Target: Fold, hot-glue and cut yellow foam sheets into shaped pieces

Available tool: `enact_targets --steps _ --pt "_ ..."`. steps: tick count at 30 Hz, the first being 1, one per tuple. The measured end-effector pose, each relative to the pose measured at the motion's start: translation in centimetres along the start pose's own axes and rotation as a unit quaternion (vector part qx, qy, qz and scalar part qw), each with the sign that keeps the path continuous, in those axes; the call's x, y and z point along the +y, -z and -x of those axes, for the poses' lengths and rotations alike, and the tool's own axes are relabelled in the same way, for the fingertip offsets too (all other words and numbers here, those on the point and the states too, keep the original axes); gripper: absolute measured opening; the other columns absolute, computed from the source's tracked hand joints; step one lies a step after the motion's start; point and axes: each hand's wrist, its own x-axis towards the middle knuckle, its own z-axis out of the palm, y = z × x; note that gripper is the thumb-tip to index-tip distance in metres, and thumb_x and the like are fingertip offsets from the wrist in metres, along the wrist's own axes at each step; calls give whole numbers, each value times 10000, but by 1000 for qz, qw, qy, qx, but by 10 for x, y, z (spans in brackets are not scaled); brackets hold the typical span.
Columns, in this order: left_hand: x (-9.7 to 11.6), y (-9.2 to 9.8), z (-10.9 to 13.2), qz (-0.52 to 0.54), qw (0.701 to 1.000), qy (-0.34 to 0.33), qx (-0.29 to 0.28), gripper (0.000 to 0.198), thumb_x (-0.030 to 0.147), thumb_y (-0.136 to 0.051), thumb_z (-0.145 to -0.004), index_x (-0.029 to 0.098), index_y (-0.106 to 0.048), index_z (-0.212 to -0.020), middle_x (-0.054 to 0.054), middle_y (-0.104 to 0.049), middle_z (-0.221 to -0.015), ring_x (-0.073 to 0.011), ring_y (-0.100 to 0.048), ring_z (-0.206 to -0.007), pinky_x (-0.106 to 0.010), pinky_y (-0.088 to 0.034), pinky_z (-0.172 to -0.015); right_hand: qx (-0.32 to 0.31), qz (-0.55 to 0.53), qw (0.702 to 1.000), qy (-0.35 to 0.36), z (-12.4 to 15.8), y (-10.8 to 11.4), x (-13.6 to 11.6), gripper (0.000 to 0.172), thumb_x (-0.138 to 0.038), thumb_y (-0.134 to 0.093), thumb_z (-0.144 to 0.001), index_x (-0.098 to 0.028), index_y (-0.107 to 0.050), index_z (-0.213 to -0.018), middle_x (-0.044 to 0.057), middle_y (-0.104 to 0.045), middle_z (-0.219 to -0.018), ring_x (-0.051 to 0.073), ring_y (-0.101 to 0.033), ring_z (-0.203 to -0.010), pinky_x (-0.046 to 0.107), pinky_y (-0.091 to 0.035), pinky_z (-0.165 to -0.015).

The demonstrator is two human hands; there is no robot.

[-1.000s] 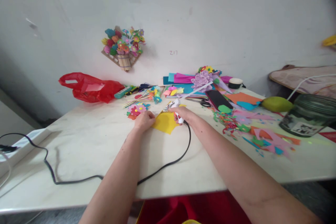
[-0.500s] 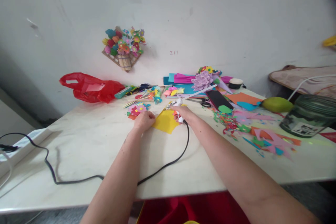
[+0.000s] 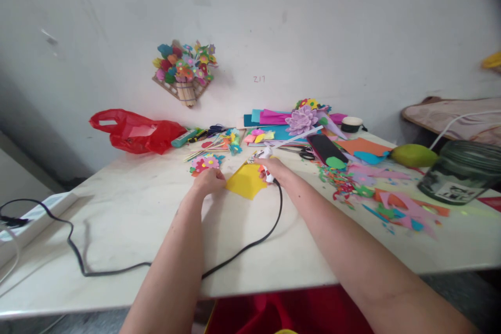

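Observation:
A white corded hot glue gun (image 3: 267,174) is in my right hand (image 3: 276,168), its fingers wrapped round the grip. The nozzle end points away over the far part of a yellow craft sheet (image 3: 247,182), where the tip is too small to make out. With the fingers pinched together, my left hand (image 3: 211,180) holds the left corner of that sheet. Just beyond my left hand lies a cluster of pink and red craft flowers (image 3: 205,163). The gun's black cord (image 3: 250,246) loops down towards me and passes under my left forearm.
A power strip (image 3: 37,219) sits at the left edge and a red plastic bag (image 3: 136,133) behind it. At the back are scissors (image 3: 306,153), a phone (image 3: 325,150) and a purple flower (image 3: 303,120). Coloured scraps (image 3: 399,211) and a glass jar (image 3: 457,175) stand right.
My left hand has shifted slightly left and nearer to me, with the sheet's left corner between the fingers. My right hand and the glue gun have hardly moved.

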Motion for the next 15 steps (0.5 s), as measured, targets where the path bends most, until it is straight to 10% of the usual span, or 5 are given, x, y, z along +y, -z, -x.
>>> enact_targets --steps 15 --pt "4 -8 -3 1 999 -12 49 180 250 -532 -600 213 -657 -724 -21 -669 -772 -171 -597 -756 -219 -432 -609 -19 27 999 23 -4 -1 5 348 -473 -538 -751 -131 -515 -690 -5 -509 -401 115 -479 -320 204 -359 -289"
